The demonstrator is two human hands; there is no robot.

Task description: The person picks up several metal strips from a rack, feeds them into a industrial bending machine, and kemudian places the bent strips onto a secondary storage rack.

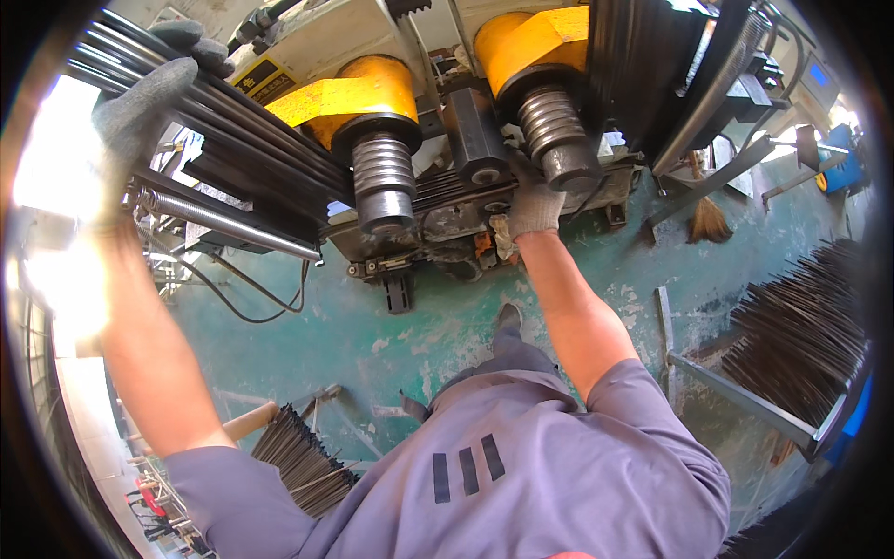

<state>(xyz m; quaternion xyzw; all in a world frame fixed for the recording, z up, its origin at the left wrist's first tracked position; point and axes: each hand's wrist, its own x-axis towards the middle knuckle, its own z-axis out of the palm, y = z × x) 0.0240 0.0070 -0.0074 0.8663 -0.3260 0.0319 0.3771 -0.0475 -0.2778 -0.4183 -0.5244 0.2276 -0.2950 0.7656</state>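
Observation:
My left hand (142, 112), in a dark grey glove, is at the upper left with its fingers closed around long dark metal rods (242, 116). The rods slope down toward the yellow-armed machine (377, 84). My right hand (535, 205), in a paler glove, reaches to the machine between a black hexagonal block (475, 135) and the right ridged steel roller (557, 130). Its fingers are hidden or too dark to make out, so what they touch cannot be told. A second ridged roller (383, 177) stands left of the block.
A spring-wrapped bar (223, 224) and black cable (247, 317) lie below my left hand. Thin rods are bundled on a rack (801, 335) at right, with another bundle (298, 461) at lower left. A broom (710, 222) and blue cylinder (841, 158) stand at far right.

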